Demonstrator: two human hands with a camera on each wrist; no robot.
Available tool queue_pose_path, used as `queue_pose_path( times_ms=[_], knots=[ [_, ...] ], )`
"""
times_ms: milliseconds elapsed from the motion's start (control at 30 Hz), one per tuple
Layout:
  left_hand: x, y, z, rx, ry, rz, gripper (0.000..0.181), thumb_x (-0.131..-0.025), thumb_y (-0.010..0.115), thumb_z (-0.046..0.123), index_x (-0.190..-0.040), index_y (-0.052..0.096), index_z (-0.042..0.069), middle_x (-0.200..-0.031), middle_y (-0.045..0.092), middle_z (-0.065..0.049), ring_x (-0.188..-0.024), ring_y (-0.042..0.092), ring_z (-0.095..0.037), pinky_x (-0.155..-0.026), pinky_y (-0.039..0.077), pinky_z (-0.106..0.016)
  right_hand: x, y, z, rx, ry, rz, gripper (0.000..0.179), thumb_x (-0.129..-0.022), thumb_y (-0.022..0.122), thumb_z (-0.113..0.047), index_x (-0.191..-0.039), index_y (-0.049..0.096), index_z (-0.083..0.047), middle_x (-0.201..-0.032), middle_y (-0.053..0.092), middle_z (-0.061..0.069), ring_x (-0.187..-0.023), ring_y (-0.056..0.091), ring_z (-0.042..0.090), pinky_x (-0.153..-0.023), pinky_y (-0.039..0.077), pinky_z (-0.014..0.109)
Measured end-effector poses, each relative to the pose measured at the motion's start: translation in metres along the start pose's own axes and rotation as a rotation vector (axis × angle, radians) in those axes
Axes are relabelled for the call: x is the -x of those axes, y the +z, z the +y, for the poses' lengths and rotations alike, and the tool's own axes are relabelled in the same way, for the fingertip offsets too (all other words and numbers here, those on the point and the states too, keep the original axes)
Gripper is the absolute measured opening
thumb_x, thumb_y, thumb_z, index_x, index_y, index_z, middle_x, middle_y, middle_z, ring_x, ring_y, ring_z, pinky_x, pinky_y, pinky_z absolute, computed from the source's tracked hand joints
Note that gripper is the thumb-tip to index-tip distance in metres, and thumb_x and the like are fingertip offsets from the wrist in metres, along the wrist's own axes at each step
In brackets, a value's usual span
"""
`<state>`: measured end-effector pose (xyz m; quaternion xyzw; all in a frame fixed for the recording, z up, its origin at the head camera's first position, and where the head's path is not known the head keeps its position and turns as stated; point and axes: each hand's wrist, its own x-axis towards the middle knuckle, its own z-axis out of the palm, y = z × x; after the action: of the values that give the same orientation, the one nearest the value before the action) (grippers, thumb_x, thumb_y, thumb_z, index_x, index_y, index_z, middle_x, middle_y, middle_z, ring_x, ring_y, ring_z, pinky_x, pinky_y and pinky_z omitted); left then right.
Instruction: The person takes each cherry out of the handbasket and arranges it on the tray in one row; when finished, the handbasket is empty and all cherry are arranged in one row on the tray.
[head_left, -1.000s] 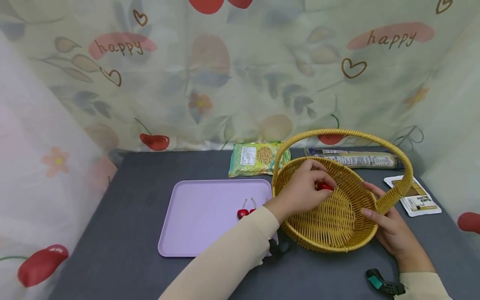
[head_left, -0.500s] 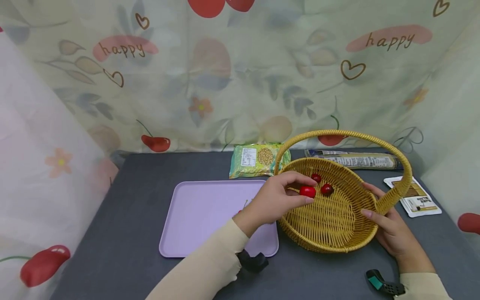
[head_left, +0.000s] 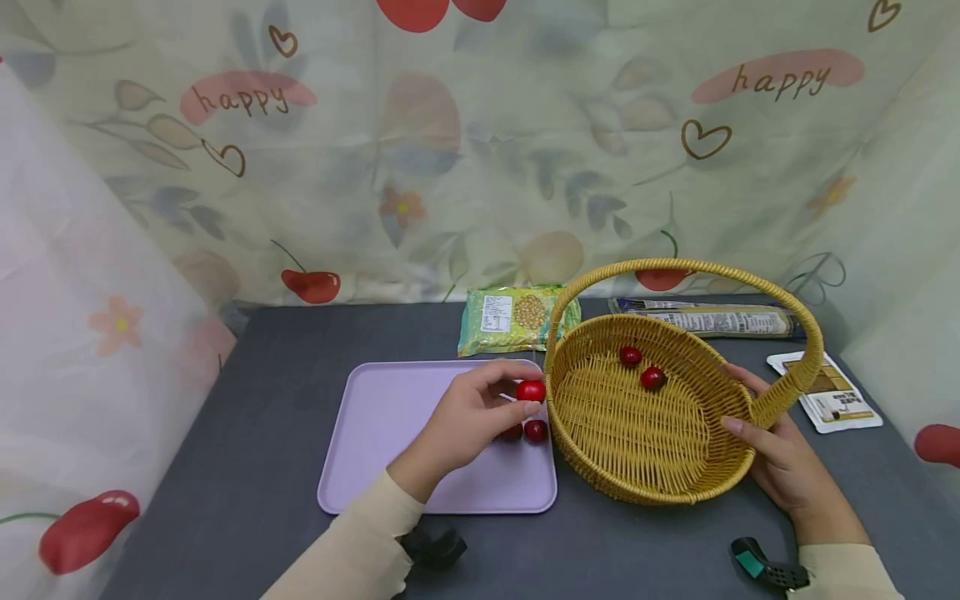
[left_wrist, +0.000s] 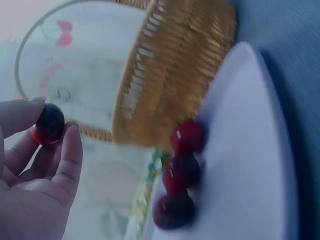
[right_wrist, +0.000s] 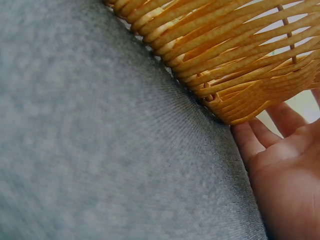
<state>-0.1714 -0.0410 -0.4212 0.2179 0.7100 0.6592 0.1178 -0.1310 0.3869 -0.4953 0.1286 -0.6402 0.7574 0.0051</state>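
My left hand (head_left: pixel 467 417) pinches a red cherry (head_left: pixel 531 391) between thumb and fingers, above the right side of a lilac tray (head_left: pixel 390 450). Beneath that hand lie more cherries (head_left: pixel 536 431); the left wrist view has three in a row, the nearest cherry (left_wrist: pixel 174 210) blurred. A yellow woven basket (head_left: pixel 592 458) with a tall arched handle stands tipped toward me, right beside the tray. Two dark red cherries (head_left: pixel 653 378) rest inside it. With thumb over the rim and fingers outside, my right hand (head_left: pixel 795 467) grips the basket's right side.
Behind the tray lies a green and yellow packet (head_left: pixel 510 321). A long packet (head_left: pixel 727 321) is at the back behind the basket, and a flat white and brown packet (head_left: pixel 828 392) to its right. Printed cloth (head_left: pixel 480 192) hangs at the back of the dark table (head_left: pixel 285 375).
My left hand has drawn back leftward from inside the basket to over the tray, carrying the cherry. Two cherries in the basket are now uncovered. The right hand stays on the rim.
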Motion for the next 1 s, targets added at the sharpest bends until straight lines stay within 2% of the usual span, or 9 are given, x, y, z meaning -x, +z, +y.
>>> queue_pose_path(
  times_ms=[67,233,367,467,633,800,1000],
  knots=[
    [0.006,-0.01,-0.007,0.003,-0.017,0.035,0.033,-0.099,0.082,0.012,-0.131,0.076,0.011,-0.121,0.074,-0.006,-0.095,0.072,-0.046,-0.08,0.062,-0.054,0.0,-0.001,0.0,-0.003,0.0,0.001,0.073,-0.107,0.046,0.013,-0.173,0.027,-0.012,-0.162,0.042,0.008,-0.139,0.055,0.016,-0.096,0.057,0.034],
    [0.023,-0.035,-0.028,-0.042,-0.071,0.128,0.035,-0.096,0.084,0.007,-0.13,0.076,0.008,-0.12,0.074,-0.009,-0.097,0.071,-0.03,-0.084,0.062,-0.04,0.001,-0.001,0.001,0.008,0.002,0.004,0.072,-0.108,0.047,0.012,-0.173,0.027,-0.013,-0.162,0.042,0.007,-0.139,0.055,0.016,-0.096,0.057,0.033],
    [0.033,-0.05,-0.046,-0.109,-0.137,0.188,0.035,-0.094,0.086,0.007,-0.128,0.078,0.009,-0.117,0.075,-0.008,-0.097,0.07,-0.027,-0.083,0.06,-0.031,0.001,-0.001,0.002,0.013,0.001,0.004,0.072,-0.108,0.047,0.012,-0.173,0.027,-0.013,-0.164,0.04,0.008,-0.14,0.053,0.016,-0.097,0.057,0.033],
    [0.036,-0.056,-0.059,-0.161,-0.167,0.188,0.033,-0.094,0.087,0.008,-0.125,0.079,0.007,-0.115,0.076,-0.007,-0.096,0.07,-0.027,-0.081,0.059,-0.03,0.001,0.0,0.002,0.009,-0.005,0.003,0.072,-0.108,0.046,0.013,-0.173,0.027,-0.012,-0.164,0.041,0.008,-0.14,0.054,0.016,-0.096,0.057,0.033],
    [0.036,-0.06,-0.077,-0.29,-0.162,0.152,0.029,-0.092,0.089,0.008,-0.12,0.081,0.009,-0.108,0.076,-0.002,-0.088,0.068,-0.021,-0.076,0.058,-0.029,0.001,-0.001,0.002,-0.004,-0.02,-0.002,0.072,-0.108,0.045,0.014,-0.173,0.027,-0.011,-0.163,0.042,0.008,-0.14,0.054,0.016,-0.096,0.057,0.033],
    [0.039,-0.061,-0.082,-0.428,-0.126,0.108,0.028,-0.091,0.091,0.012,-0.117,0.082,0.018,-0.105,0.074,0.005,-0.077,0.061,-0.02,-0.067,0.053,-0.032,0.002,-0.002,0.002,-0.015,-0.033,-0.007,0.071,-0.108,0.044,0.015,-0.173,0.026,-0.009,-0.163,0.043,0.009,-0.14,0.054,0.017,-0.096,0.057,0.033],
    [0.04,-0.062,-0.085,-0.447,-0.063,0.112,0.03,-0.09,0.092,0.009,-0.117,0.082,0.016,-0.107,0.074,0.006,-0.08,0.061,-0.018,-0.07,0.053,-0.032,0.0,-0.001,0.003,0.001,-0.02,-0.002,0.071,-0.108,0.045,0.013,-0.172,0.027,-0.01,-0.163,0.042,0.009,-0.141,0.053,0.017,-0.097,0.057,0.033]
  ],
)
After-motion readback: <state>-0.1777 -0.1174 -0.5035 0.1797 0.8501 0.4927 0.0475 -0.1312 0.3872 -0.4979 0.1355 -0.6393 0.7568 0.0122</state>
